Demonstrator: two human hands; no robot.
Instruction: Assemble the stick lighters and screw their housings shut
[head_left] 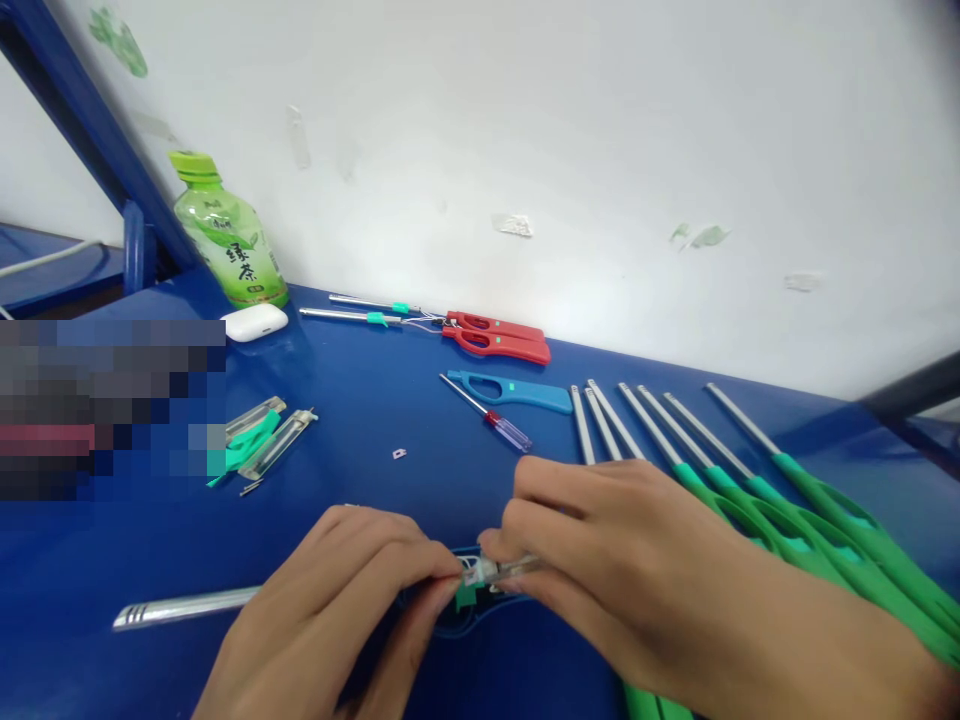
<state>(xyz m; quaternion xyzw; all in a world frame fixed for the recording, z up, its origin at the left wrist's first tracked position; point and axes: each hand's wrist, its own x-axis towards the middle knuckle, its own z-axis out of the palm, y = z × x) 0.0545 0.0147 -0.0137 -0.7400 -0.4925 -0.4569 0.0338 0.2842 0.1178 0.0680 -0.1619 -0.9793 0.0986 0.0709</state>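
Below the middle, a blue utility lighter (454, 632) lies with its housing opened, a green piece (466, 595) and white wires showing inside. Its metal barrel (187, 606) sticks out to the left, partly behind my left hand. My left hand (345, 590) is closed, thumb and index finger pinching at the lighter's inner parts; the exact part is hidden. My right hand (592, 540) is closed on a clear fuel tank (514, 570), its whitish end meeting the green piece. A tiny pale part (399, 454) lies on the table beyond my hands.
A screwdriver (510, 430) lies beside a blue handle half (517, 390). Two red lighters (499, 345) lie behind; several green lighters (810, 500) stand in a row at right. Clear tanks (277, 445), a white case (256, 322) and a tea bottle (229, 240) are at left.
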